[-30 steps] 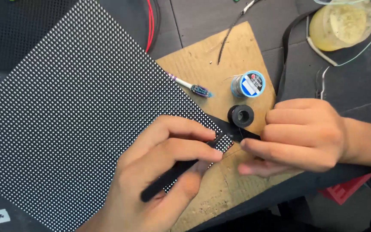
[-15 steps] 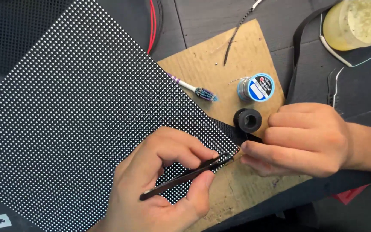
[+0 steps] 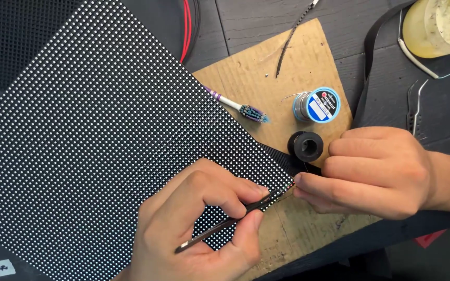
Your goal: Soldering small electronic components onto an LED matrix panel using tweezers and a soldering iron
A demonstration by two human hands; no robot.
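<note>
Your left hand (image 3: pixel 204 224) pinches one pair of black tweezers (image 3: pixel 225 224) at the corner of the single dotted panel (image 3: pixel 105 156). Your right hand (image 3: pixel 371 171) is curled closed, fingertips pinched at that corner. On the cardboard (image 3: pixel 266 67) lie two spools and one toothbrush (image 3: pixel 235 105).

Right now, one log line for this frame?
left hand: holds thin black tweezers | tips: corner of black dotted LED panel | right hand: pinching at same corner

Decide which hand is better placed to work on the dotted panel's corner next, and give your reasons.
The left hand, probably: it grips thin black tweezers whose tips already reach the dotted panel corner, while the right hand only pinches beside that corner.
</note>
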